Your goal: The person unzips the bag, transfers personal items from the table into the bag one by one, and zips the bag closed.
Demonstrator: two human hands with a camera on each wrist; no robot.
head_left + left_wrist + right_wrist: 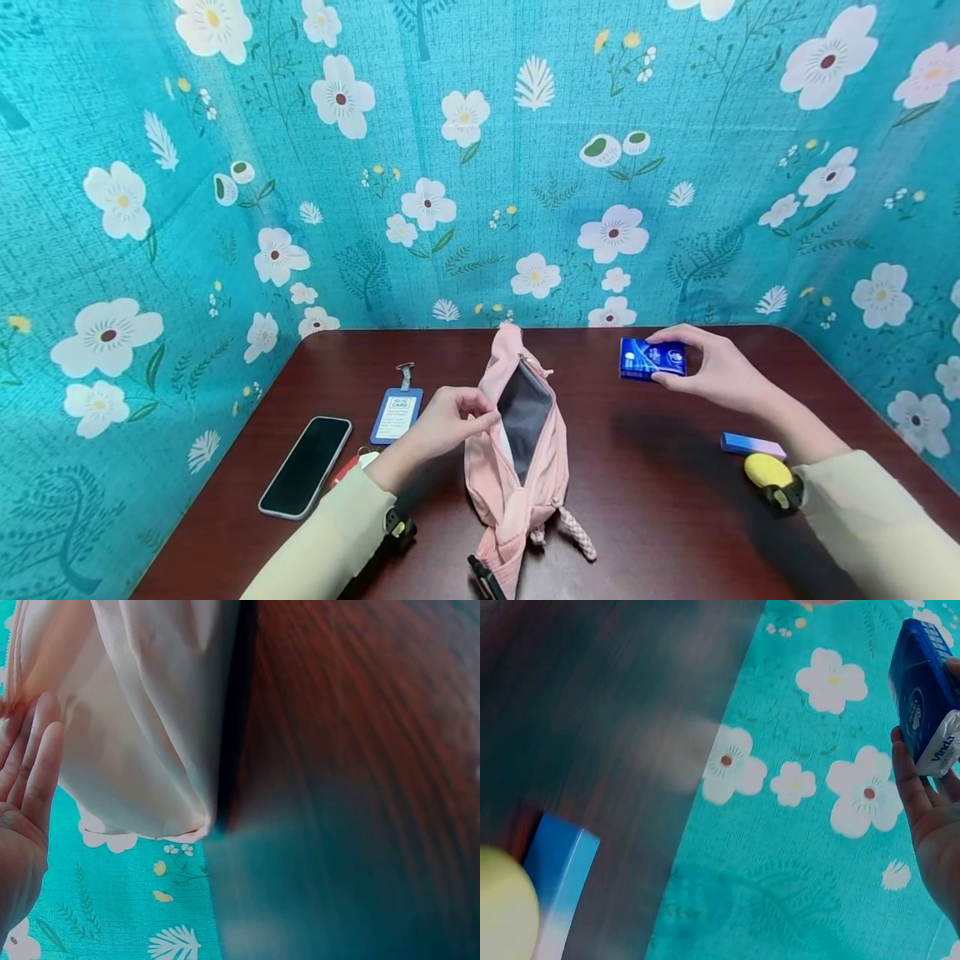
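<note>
A pink waist bag [553,467] lies lengthwise on the table, its zipper undone and its grey lining showing. At the left edge of that opening, my left hand [450,425] pinches the fabric between thumb and fingers. In the left wrist view, the fingers of the left hand [30,772] lie against the bag's side [142,727]. Above the table on the right, my right hand [708,367] grips a blue pack of tissues [645,360] by its end. "Vinda" is printed on the tissue pack [922,697] in the right wrist view.
Left of the bag lie a phone [306,468], a blue ID card holder [396,415] and a red and white item [348,467] partly behind the left arm. A blue-pink box [752,445] and a yellow rounded object [767,471] lie near the right wrist. Floral cloth [465,208] surrounds the table.
</note>
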